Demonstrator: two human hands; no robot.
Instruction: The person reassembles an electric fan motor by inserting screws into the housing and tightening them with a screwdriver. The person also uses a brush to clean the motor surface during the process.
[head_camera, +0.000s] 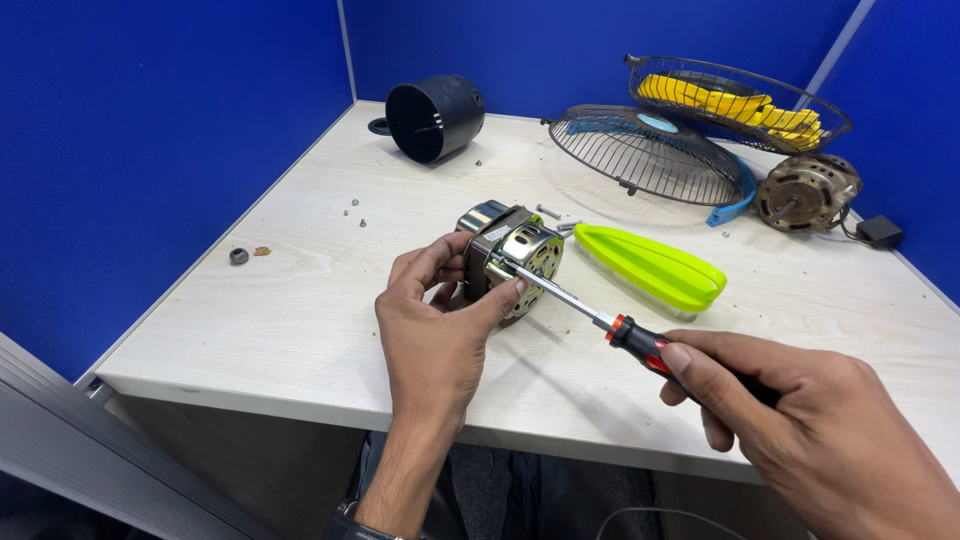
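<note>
Right hand (800, 420) grips screwdriver (600, 320), left hand (435, 320) clasps motor (520, 255) near table's (300, 330) front edge.

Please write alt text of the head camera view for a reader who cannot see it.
The left hand holds a metal fan motor on a pale table, while the right hand presses a screwdriver against it. Behind lie a green brush and wire fan guards.

The right hand (800, 420) covers most of the screwdriver (600, 318) handle and runs off the frame's lower right; small screws (357, 212) too tiny to identify.
</note>
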